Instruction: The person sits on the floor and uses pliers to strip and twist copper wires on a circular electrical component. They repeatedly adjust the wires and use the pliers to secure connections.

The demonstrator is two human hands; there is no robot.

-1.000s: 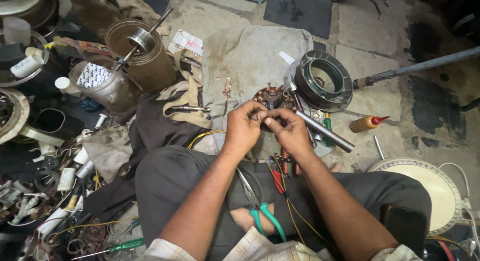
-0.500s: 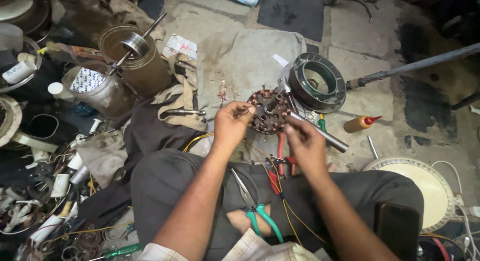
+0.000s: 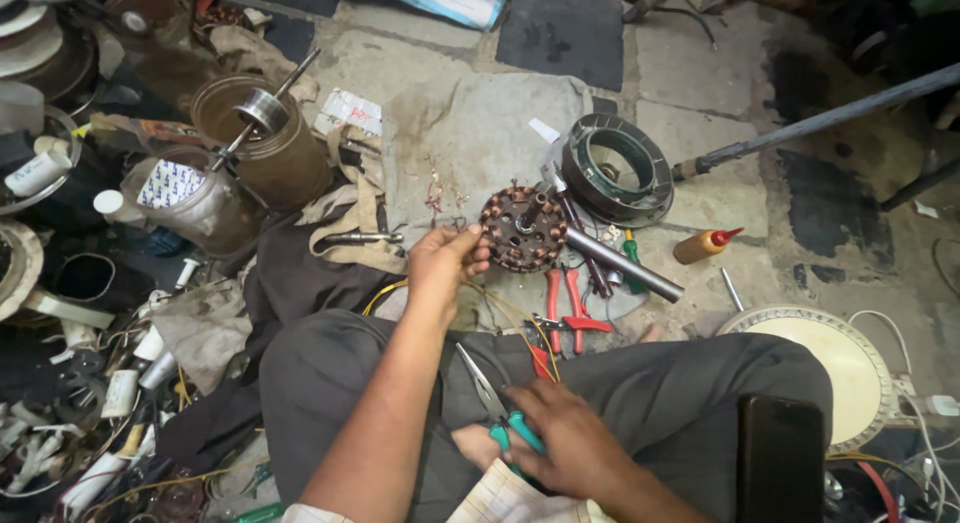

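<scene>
Seated on the workshop floor [image 3: 720, 173], a person steadies a copper-wound stator [image 3: 522, 230] by its rim in the left hand [image 3: 445, 265]'s pinching grip, freeing the right hand [image 3: 565, 438], just below, to clasp teal-handled scissors [image 3: 497, 408] on the lap.

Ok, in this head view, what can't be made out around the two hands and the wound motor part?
- Left hand: its fingertips meet the copper-wound stator, but any wire they pinch is too thin to see.
- Right hand: it covers the teal scissors' handles, so the grip is hidden.
- Red pliers: the jaws are hidden under the metal shaft.
</scene>
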